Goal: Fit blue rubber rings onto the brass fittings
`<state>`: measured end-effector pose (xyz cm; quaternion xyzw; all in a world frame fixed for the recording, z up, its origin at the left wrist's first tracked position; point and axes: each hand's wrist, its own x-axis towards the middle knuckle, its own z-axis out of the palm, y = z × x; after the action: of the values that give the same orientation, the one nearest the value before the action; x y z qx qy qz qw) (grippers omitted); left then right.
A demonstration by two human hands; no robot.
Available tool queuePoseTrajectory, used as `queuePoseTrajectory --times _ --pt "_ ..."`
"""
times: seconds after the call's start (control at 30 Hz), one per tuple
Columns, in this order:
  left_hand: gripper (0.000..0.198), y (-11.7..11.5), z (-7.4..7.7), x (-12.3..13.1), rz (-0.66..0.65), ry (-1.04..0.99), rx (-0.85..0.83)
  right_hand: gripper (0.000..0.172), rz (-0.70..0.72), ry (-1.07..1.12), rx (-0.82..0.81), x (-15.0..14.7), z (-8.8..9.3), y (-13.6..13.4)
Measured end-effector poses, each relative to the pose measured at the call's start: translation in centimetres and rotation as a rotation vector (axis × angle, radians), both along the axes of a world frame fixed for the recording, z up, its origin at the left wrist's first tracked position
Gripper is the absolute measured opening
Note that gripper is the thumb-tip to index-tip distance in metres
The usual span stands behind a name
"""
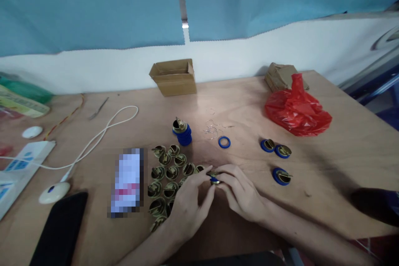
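Between the fingertips of my left hand [190, 199] and my right hand [240, 193] is a round brass-coloured metal part with a blue ring [215, 180]; both hands are closed on it, and the fingers cover much of it. Several similar brass parts [171, 172] without blue rings stand in rows beside and partly behind my left hand. A stack of blue rings [185, 136] has a brass part [180, 125] on top. One loose blue ring [224, 142] lies beyond my hands. To the right sit three brass parts with blue rings, one of them nearest [282, 176].
Thin wire rings [211, 130] lie mid-table. An open cardboard box [177, 81] and a red plastic bag [297, 110] stand at the back. On the left are a pixelated phone-like object [127, 183], a black phone [60, 230], a white cable [101, 133] and a power strip [26, 166].
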<state>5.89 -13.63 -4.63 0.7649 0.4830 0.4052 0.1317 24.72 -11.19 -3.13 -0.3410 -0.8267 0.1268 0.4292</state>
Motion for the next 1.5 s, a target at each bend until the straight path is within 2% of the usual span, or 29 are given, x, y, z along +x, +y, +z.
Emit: queuePoseTrajectory --times 0.17,0.27,0.4,0.67,0.8,1.07,1.17,1.33,1.43,1.5 --pt "0.012 -0.7 -0.5 0.0 0.008 -0.050 -0.094 0.023 0.013 0.060 -0.041 -0.1 0.1 -0.2" --pt "0.020 -0.7 -0.4 0.1 0.016 -0.095 -0.069 0.024 0.009 0.091 -0.058 -0.1 0.0 -0.5" --pt "0.034 -0.1 0.4 0.1 -0.015 -0.044 0.044 0.025 0.020 0.096 -0.084 0.0 -0.1 -0.5" --pt "0.028 -0.3 -0.1 0.1 0.042 0.011 0.008 0.027 0.040 0.085 -0.021 0.1 0.3 -0.2" --pt "0.023 -0.4 -0.2 0.2 0.071 -0.022 -0.013 0.030 0.047 0.088 -0.025 0.1 0.5 -0.1" --pt "0.017 0.1 0.6 0.1 0.119 -0.054 0.033 0.027 -0.007 0.117 -0.164 0.0 -0.2 0.0" --pt "0.015 0.1 0.8 0.1 0.096 -0.051 0.029 0.027 0.016 0.134 -0.256 -0.1 -0.5 -0.1" --pt "0.012 -0.2 1.3 0.3 0.064 -0.048 0.087 0.027 0.088 0.153 -0.302 0.0 -0.8 -0.3" --pt "0.010 -0.3 1.5 0.2 0.008 -0.060 0.106 0.023 0.149 0.167 -0.349 0.1 -0.4 -0.4" --pt "0.012 -0.1 1.5 -0.1 0.018 -0.057 0.113 0.015 0.164 0.215 -0.408 0.1 0.2 -0.3"
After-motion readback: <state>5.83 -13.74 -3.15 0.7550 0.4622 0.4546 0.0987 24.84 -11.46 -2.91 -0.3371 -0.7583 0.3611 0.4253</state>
